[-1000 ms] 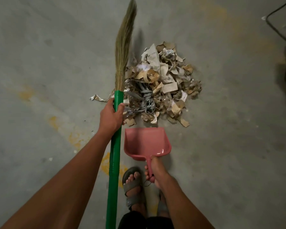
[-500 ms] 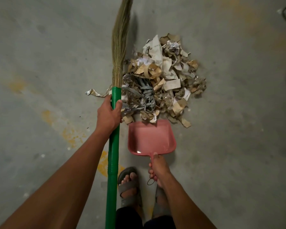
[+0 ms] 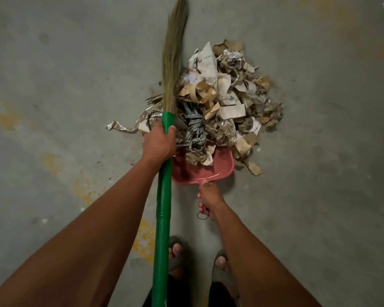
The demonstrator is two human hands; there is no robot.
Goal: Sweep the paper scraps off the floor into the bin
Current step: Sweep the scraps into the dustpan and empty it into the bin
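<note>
Pushed forward since a moment ago, the pink dustpan [image 3: 203, 168] now sits under the near edge of the paper scraps [image 3: 222, 100] — right hand [image 3: 208, 199] gripping its handle, left hand [image 3: 159, 142] wrapped round the green broom [image 3: 164, 196] — on a concrete floor [image 3: 319, 173].
</note>
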